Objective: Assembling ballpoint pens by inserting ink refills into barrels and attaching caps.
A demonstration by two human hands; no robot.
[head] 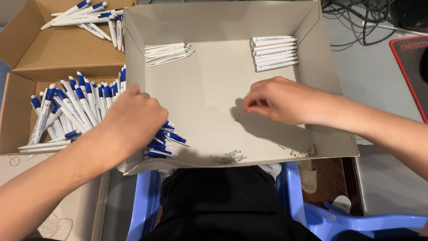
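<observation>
Sorting pen parts over a shallow grey tray point(312, 53) on your lap.

Going left to right: assembled blue-and-white pens point(67, 107) are piling up in the brown carton point(18, 111), your left hand point(133, 122) is curling over a cluster of blue pen tips point(162, 140), white clips point(167, 52) and white barrels point(273, 52) are waiting at the tray's far side, and your right hand point(278, 99) is pinching its fingertips together, on what I cannot tell. Judging by the piles, much is done; loose springs point(229, 156) and few barrels are remaining.
</observation>
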